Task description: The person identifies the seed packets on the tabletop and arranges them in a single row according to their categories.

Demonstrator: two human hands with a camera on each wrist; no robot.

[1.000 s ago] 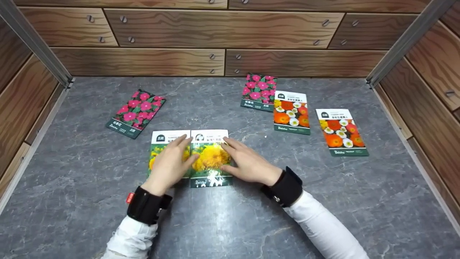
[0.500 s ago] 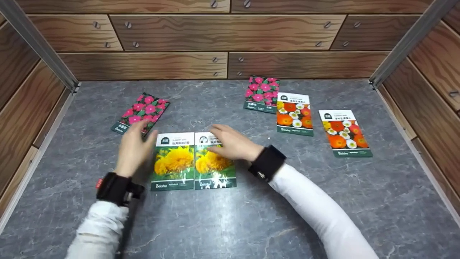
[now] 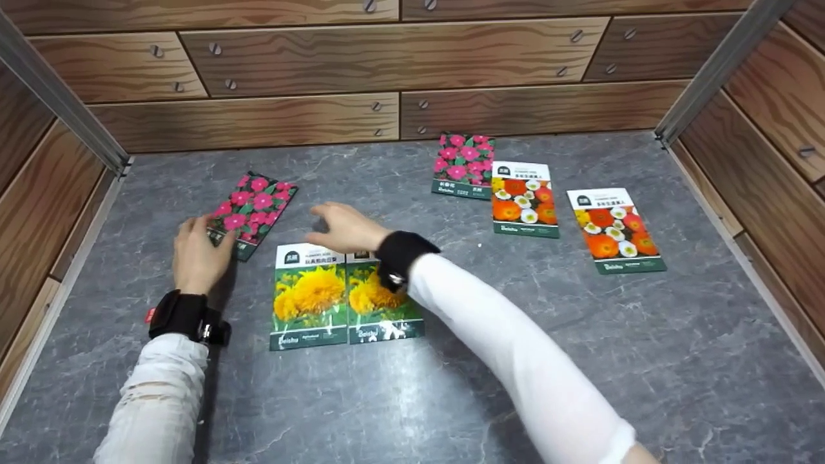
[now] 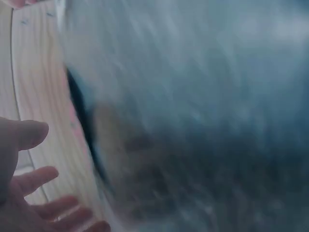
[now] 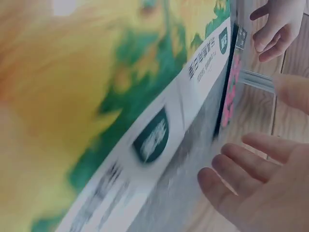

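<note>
While left hand (image 3: 200, 256) is spread, empty, by a pink pack (image 3: 259, 201), right hand (image 3: 346, 229) loosely bent, empty, near yellow packs (image 3: 309, 299).

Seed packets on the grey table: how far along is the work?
Looks done: the yellow packets lie side by side. In hand: the left hand is at the left pink packet's lower end, the right hand nearby; whether either touches it is unclear. Probably left: matching it with the right pink packet, and closing the gap between the orange packets.
</note>
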